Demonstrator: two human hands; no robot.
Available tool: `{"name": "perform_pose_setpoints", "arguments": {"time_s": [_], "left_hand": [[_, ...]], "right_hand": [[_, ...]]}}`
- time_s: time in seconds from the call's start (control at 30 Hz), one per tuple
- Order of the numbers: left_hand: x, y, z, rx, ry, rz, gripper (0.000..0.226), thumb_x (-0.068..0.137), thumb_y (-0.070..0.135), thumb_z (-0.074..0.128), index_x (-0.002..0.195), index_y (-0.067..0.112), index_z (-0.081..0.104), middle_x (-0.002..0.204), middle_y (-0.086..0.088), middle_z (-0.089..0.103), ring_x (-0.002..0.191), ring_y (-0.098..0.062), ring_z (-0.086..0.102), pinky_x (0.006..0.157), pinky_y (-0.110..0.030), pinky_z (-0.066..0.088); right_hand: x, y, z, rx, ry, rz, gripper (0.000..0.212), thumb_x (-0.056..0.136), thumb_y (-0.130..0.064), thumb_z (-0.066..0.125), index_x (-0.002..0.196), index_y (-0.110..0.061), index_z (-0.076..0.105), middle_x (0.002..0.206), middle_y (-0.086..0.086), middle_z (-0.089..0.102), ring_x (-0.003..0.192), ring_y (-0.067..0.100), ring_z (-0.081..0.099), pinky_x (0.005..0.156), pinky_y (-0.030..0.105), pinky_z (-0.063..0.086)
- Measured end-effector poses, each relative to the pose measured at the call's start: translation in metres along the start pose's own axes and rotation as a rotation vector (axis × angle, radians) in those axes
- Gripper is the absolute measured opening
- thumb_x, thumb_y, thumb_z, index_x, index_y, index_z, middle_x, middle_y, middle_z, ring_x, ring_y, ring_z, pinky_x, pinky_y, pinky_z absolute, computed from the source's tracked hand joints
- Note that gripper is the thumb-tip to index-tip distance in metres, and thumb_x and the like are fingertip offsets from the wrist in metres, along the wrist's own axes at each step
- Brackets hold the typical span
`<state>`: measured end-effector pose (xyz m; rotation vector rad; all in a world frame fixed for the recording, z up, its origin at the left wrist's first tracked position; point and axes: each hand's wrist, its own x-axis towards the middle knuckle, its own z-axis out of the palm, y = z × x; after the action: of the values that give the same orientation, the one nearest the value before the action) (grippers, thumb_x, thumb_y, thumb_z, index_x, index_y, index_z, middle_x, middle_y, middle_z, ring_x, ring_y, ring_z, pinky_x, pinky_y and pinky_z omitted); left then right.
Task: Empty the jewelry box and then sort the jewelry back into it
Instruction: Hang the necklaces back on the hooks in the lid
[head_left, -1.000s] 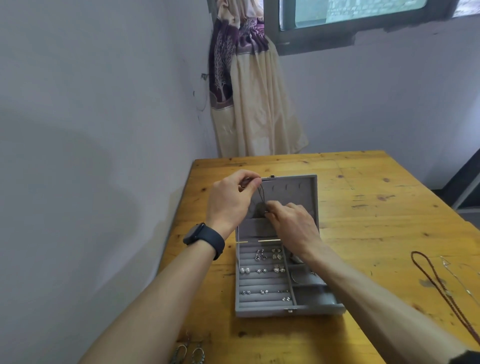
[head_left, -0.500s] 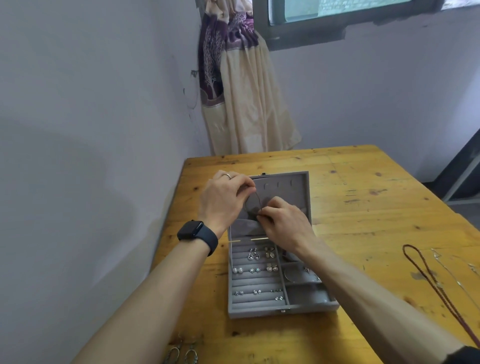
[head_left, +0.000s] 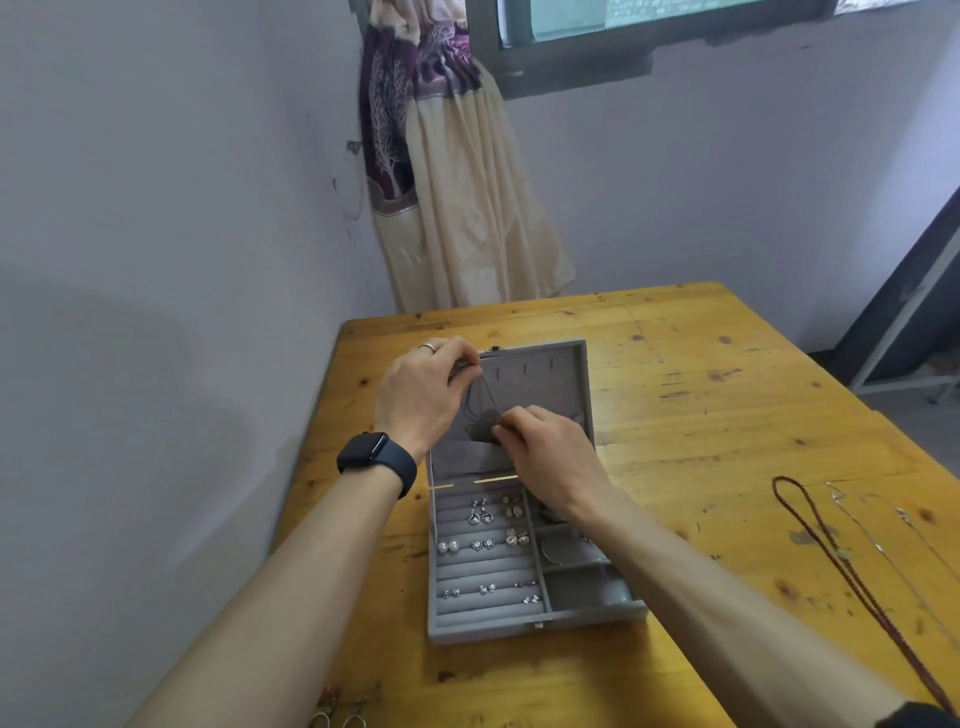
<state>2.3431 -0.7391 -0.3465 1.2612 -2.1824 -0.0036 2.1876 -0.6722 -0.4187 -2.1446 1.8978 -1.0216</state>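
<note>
An open grey jewelry box (head_left: 483, 626) lies on the wooden table (head_left: 701, 415), its lid (head_left: 561, 384) tilted back. Several pairs of earrings (head_left: 480, 517) sit in the ring rolls on the box's left side. A thin dark necklace (head_left: 480, 410) hangs against the inside of the lid. My left hand (head_left: 421, 395) pinches the necklace's top near a lid hook. My right hand (head_left: 550, 457) pinches its lower end by the lid pocket and hides part of the right compartments.
A brown braided cord (head_left: 826, 545) and a thin silver chain (head_left: 883, 540) lie on the table at the right. Hoop earrings (head_left: 337, 717) sit at the near edge, left of the box. A wall is close on the left; a curtain (head_left: 457, 197) hangs behind.
Both hands stayed at the lid holding the necklace; the left hand rotated slightly so a ring shows, and the right hand shifted a little lower on the lid. The camera drifted.
</note>
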Motion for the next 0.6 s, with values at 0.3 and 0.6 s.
{"name": "perform_pose_setpoints", "arguments": {"time_s": [0.3,0.6], "left_hand": [[0.009,-0.006,-0.008,0.057,0.006,0.079,0.012,0.090,0.035,0.070,0.089,0.023,0.066,0.089,0.006,0.069,0.082,-0.021,0.062,0.070,-0.038,0.052],[0.008,-0.008,-0.011,0.060,-0.015,0.089,0.014,0.084,0.026,0.078,0.080,0.020,0.065,0.091,0.004,0.069,0.082,-0.022,0.061,0.072,-0.042,0.052]], "right_hand": [[0.003,-0.011,-0.008,0.030,0.104,0.030,0.028,0.099,-0.053,0.043,0.117,-0.032,0.048,0.105,-0.007,0.067,0.085,0.031,0.068,0.068,0.042,0.055],[0.030,-0.026,-0.013,0.036,0.096,0.134,0.020,0.100,-0.043,0.047,0.105,-0.025,0.056,0.104,-0.002,0.070,0.091,0.038,0.065,0.070,0.042,0.048]]}}
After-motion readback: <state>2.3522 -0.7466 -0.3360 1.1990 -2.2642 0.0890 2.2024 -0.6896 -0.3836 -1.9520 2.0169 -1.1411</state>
